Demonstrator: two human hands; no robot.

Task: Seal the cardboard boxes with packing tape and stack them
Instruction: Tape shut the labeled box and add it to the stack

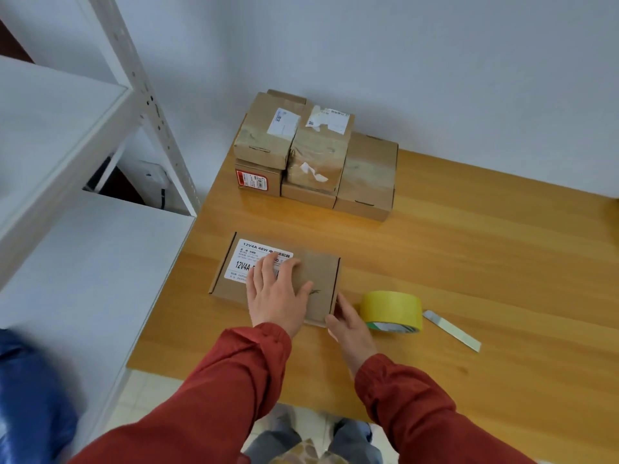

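Now both hands are working on a flat cardboard box [321, 279] that is lying near the front left of the wooden table [485, 246].
The left hand [278, 296] is pressing down on the box's top with straight, spread fingers, partly covering its white label [248, 259] and gripping nothing. The right hand [348, 321] is holding the box's near right corner, thumb on the front edge and fingers curling along the side. A yellow tape roll [392, 309] is sitting just beside that hand, with a small cutter [450, 329] lying further right. Taped boxes [315, 155] are standing stacked by the wall, and a white shelf unit [67, 145] is standing to the left.
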